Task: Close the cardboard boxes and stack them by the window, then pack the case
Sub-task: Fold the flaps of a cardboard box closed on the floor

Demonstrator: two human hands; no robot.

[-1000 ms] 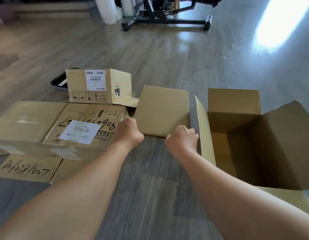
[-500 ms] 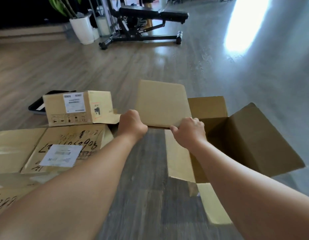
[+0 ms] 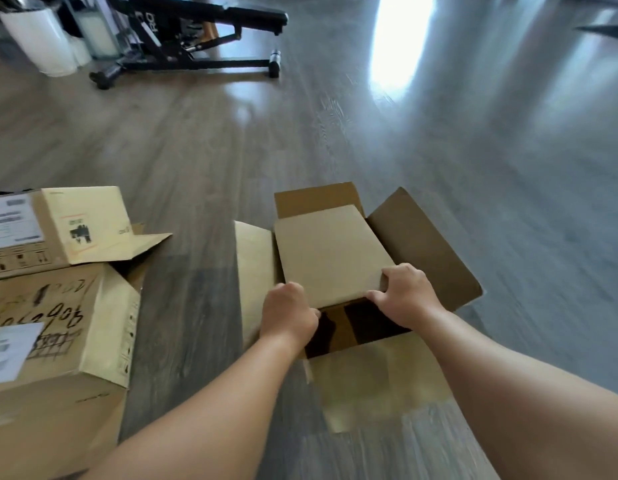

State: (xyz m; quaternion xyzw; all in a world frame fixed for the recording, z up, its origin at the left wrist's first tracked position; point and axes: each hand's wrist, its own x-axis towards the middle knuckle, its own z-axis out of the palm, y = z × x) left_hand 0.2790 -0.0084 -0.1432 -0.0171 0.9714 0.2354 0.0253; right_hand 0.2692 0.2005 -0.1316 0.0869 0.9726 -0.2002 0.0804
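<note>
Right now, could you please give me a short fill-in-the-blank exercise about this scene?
1. Both hands, the left hand and the right hand, grip the same ____ of the open cardboard box.
2. The box stands on the wooden ____.
3. The black weight bench stands ____ the box, farther from the person.

Missing words: flap; floor; behind

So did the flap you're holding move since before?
Yes. The flap, gripped by the left hand and right hand, swung from over the floor rightward, down over the open box.

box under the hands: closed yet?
Partly open. Both hands, left hand and right hand, hold one flap over the box; right flap stands out, dark gap shows.
</note>
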